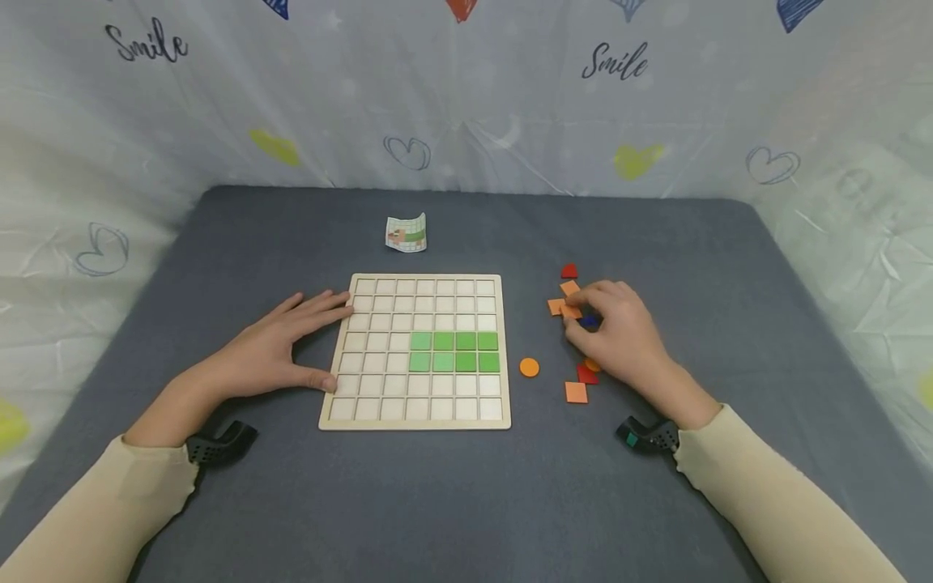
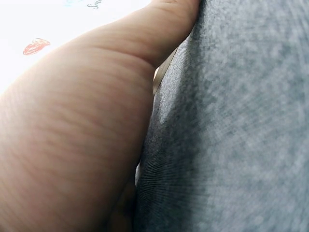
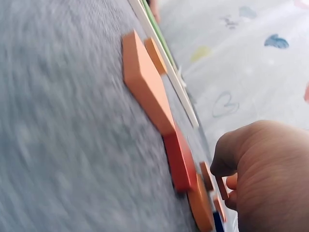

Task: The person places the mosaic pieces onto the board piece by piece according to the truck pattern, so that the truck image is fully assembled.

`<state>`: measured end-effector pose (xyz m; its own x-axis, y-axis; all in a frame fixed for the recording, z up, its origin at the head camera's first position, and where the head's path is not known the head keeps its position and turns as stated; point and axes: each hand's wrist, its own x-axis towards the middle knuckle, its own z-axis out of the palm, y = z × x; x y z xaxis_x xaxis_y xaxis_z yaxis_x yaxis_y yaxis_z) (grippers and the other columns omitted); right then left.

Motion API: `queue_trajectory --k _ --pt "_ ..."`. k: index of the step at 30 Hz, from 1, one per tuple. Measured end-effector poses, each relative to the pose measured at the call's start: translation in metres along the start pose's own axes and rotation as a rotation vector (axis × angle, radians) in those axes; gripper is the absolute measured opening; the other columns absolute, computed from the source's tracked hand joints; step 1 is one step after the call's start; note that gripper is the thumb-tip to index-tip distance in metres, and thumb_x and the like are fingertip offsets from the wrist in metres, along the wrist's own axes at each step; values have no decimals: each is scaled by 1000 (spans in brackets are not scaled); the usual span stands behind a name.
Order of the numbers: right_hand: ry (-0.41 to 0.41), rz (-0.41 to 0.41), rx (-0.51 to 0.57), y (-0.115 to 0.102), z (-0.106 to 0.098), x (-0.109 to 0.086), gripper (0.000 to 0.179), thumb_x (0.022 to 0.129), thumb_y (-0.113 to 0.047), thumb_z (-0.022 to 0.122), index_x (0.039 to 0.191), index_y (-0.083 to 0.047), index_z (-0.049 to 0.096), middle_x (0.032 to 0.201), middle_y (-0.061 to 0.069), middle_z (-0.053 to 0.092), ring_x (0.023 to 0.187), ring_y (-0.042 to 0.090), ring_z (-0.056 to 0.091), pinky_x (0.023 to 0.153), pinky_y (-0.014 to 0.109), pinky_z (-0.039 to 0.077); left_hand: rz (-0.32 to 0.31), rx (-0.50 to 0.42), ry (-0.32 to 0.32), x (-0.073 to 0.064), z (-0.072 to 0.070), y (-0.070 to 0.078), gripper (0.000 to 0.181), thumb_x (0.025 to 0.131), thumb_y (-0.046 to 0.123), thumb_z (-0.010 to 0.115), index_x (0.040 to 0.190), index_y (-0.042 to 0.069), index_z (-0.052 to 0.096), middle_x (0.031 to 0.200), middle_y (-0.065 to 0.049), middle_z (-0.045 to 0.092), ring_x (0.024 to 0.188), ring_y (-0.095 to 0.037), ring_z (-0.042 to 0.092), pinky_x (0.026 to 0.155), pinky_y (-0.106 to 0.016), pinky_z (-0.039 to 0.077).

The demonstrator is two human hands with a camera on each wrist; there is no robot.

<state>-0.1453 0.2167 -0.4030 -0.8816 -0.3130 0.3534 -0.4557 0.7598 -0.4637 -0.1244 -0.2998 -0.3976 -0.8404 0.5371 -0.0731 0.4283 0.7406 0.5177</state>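
A pale wooden grid board [image 1: 415, 425] lies on the grey cloth, with two rows of green square tiles [image 1: 465, 363] in its right-hand cells. My left hand [image 1: 266, 352] rests along the board's left edge, fingers stretched and thumb spread, the fingertips at the rim. To the right of the board my right hand [image 1: 623, 332] pinches an orange square tile [image 1: 571, 312] between thumb and fingers. The held tile [image 3: 222, 187] shows edge-on in the right wrist view. Other orange tiles [image 1: 555, 307] lie at its fingertips, and a blue piece [image 1: 589, 322] is partly hidden beneath the hand.
A red piece [image 1: 569, 271] lies beyond the right hand. Nearer are a red tile [image 1: 586, 375], an orange square [image 1: 576, 393] and a round orange piece [image 1: 529, 368] beside the board. A small picture card [image 1: 406, 235] lies behind the board; a printed curtain [image 1: 466, 105] hangs at the back.
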Motion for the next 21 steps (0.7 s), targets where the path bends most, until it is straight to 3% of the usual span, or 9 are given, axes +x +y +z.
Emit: queue_trajectory --k 14,21 --pt "10 -183 75 -30 15 -2 20 90 -13 82 109 -6 83 109 7 77 94 25 61 78 40 50 -20 -8 -6 -1 0 2 112 82 63 91 173 31 35 182 7 19 169 -28 11 137 -51 2" --pt "1 -231 103 -44 24 -1 23 90 -14 80 111 -4 82 108 7 75 99 26 66 87 43 54 -21 -3 -5 0 1 1 112 82 63 91 173 31 35 182 6 19 169 -30 11 137 -53 2"
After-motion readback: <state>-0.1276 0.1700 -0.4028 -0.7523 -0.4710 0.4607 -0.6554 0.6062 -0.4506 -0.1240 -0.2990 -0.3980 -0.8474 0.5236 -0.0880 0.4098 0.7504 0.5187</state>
